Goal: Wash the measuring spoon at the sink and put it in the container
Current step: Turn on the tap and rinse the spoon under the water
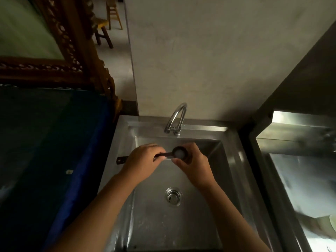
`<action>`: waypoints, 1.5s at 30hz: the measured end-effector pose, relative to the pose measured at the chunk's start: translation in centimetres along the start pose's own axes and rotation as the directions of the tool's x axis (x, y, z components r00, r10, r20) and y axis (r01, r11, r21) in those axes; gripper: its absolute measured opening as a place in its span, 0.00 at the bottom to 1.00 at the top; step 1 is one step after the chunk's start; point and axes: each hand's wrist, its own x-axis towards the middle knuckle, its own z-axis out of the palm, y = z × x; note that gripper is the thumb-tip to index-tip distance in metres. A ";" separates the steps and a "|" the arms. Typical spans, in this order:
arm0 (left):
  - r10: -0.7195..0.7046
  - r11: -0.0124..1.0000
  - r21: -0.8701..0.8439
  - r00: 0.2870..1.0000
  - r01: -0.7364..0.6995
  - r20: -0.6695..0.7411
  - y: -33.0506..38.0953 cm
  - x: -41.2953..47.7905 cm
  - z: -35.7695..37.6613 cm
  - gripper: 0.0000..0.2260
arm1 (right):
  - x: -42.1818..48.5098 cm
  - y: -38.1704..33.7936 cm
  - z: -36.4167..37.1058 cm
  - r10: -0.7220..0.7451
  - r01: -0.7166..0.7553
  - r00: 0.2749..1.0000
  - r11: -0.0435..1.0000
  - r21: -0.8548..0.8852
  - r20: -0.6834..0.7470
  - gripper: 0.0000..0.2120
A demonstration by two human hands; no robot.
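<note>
Measuring spoon (175,154) lies left-right over sink (234,160), under faucet (176,118); left hand (143,160) clamped on handle, right hand (190,161) cupping the bowl end.

I see a brushed stainless-steel sink (231,160) with a glossy chrome faucet (177,117), a dark matt plastic-looking measuring spoon (174,154), a rough pale plaster wall (209,60), and carved glossy wood furniture (72,51).
</note>
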 end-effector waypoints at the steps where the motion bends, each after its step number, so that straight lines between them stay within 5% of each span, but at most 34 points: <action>1: -0.002 1.000 -0.006 1.000 0.002 0.001 -0.1 0.2 0.3 0.06 | 0.1 0.0 0.3 -0.003 0.003 1.000 1.000 0.001 -0.002 0.19; 10: -0.088 0.995 -0.050 0.993 0.092 0.081 -4.7 3.8 4.5 0.04 | 4.3 4.5 2.5 0.094 -0.084 0.989 0.992 -0.096 0.112 0.19; 20: -0.168 0.978 -0.111 0.983 0.176 0.081 -9.3 5.9 8.7 0.03 | 14.0 11.4 4.2 0.170 -0.177 0.978 0.983 0.056 0.122 0.07; 25: -0.161 0.981 -0.093 0.984 0.168 0.076 -10.6 6.6 9.6 0.03 | 19.0 14.8 7.3 0.355 -0.358 0.934 0.920 0.162 0.046 0.24; 32: -0.143 0.986 -0.083 0.989 0.147 0.047 -11.7 7.7 10.6 0.04 | 22.9 15.6 9.5 0.336 -0.358 0.934 0.870 0.339 0.124 0.33; 40: -0.142 0.984 -0.105 0.989 0.146 0.045 -12.5 8.0 10.9 0.04 | 24.3 16.0 10.8 0.327 -0.345 0.939 0.880 0.327 0.111 0.10; 45: -0.139 0.986 -0.090 0.990 0.141 0.032 -13.0 7.7 11.0 0.03 | 24.4 15.5 11.3 0.393 -0.383 0.918 0.856 0.346 0.044 0.10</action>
